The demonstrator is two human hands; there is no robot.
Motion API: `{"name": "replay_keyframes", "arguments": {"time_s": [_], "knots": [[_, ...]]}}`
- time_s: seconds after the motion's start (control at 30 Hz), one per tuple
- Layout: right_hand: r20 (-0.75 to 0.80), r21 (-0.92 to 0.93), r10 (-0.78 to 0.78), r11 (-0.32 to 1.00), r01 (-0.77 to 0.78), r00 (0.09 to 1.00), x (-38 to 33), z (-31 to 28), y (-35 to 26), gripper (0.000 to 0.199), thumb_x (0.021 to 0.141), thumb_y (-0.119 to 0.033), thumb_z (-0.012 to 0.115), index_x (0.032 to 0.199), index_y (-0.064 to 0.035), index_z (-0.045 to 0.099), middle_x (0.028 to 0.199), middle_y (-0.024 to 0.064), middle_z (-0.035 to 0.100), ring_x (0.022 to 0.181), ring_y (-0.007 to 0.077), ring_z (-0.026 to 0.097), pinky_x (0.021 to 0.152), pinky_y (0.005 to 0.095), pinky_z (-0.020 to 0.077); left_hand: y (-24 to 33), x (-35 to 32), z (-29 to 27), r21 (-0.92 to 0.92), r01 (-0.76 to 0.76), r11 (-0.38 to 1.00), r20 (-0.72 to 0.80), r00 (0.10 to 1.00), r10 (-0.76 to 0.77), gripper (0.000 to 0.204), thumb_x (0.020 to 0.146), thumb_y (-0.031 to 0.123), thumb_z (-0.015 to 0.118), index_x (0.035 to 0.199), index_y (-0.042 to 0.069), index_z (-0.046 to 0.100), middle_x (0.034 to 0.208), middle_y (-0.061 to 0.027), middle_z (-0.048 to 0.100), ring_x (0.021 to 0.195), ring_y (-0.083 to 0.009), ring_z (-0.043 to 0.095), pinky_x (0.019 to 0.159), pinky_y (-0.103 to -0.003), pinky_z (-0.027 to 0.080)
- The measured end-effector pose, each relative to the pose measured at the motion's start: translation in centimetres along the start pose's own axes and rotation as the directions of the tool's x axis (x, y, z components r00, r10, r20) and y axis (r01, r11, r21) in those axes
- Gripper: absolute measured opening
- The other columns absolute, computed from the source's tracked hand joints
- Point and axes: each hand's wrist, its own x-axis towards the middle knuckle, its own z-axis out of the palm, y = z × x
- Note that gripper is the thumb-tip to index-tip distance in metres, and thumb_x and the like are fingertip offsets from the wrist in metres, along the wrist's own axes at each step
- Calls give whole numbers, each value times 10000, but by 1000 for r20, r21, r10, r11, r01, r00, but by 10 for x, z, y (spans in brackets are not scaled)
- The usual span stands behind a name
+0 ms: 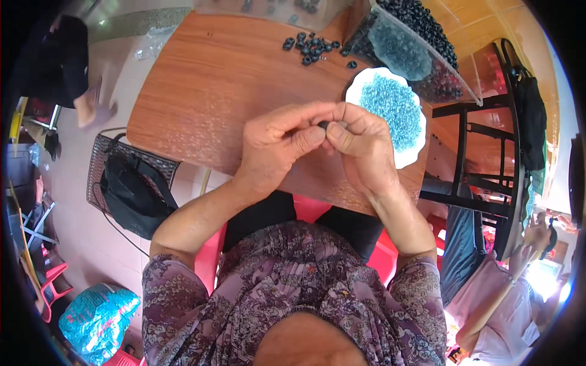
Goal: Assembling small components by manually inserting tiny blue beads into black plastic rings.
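My left hand (276, 135) and my right hand (368, 141) meet over the front of the wooden table. Between both thumbs and fingertips is a small round black piece (323, 124), mostly covered by the fingers. It looks like the loose black pieces (312, 47) scattered at the table's far side, some of which show a hole. Just right of my right hand lies a white scalloped plate (410, 160), heaped with tiny blue pieces (390, 110). Whether a blue piece is also in my fingers is hidden.
A clear bin (452, 94) full of black pieces stands at the far right, a clear bag of blue pieces (400, 52) against it. Left of the table (201, 79), a black bag (137, 189) rests on a woven seat. Other people sit or stand at both sides.
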Motion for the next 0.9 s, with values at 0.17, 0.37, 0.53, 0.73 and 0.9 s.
{"name": "replay_keyframes", "arguments": {"time_s": [0.17, 0.37, 0.53, 0.73, 0.9], "knots": [[62, 172, 119, 977, -128, 991, -4, -11, -2, 218, 823, -110, 615, 958, 60, 590, 767, 66, 609, 638, 114, 539, 600, 219, 429, 2, 4, -9, 342, -238, 909, 152, 969, 197, 269, 783, 76, 655, 1048, 33, 642, 766, -47, 588, 662, -113, 527, 604, -230, 422], [64, 101, 233, 966, -239, 970, -6, -13, -9, 226, 848, -182, 618, 920, 30, 590, 712, 38, 595, 602, 89, 541, 516, 202, 413, 2, 4, -6, 459, -311, 833, 189, 950, 250, 202, 763, 70, 671, 958, 21, 653, 746, -55, 597, 677, -123, 552, 601, -255, 435], [33, -216, 189, 960, -177, 981, 17, -18, -22, 204, 838, -167, 628, 929, 15, 608, 715, 32, 612, 605, 83, 549, 521, 199, 411, 12, 11, -7, 221, 4, 975, -44, 999, 6, 174, 777, 38, 660, 948, 16, 638, 812, -38, 626, 747, -94, 571, 678, -227, 465], [27, -890, -484, 386, 242, 874, 83, -62, -9, 184, 700, -53, 670, 870, 12, 641, 739, 107, 632, 674, 203, 601, 607, 301, 459, 65, 102, -36, 632, -434, 643, 59, 853, 518, 222, 788, 75, 665, 998, 9, 637, 848, -12, 636, 749, -63, 565, 665, -207, 476], [147, -979, -417, 70, 193, 897, 123, -54, 5, 180, 687, -84, 656, 861, -37, 659, 804, 174, 638, 812, 338, 599, 718, 421, 461, 91, 214, -64, 957, -283, 64, 189, 777, 600, 385, 732, 57, 588, 1117, 47, 575, 1082, -187, 591, 1033, -355, 523, 857, -376, 426]]}}
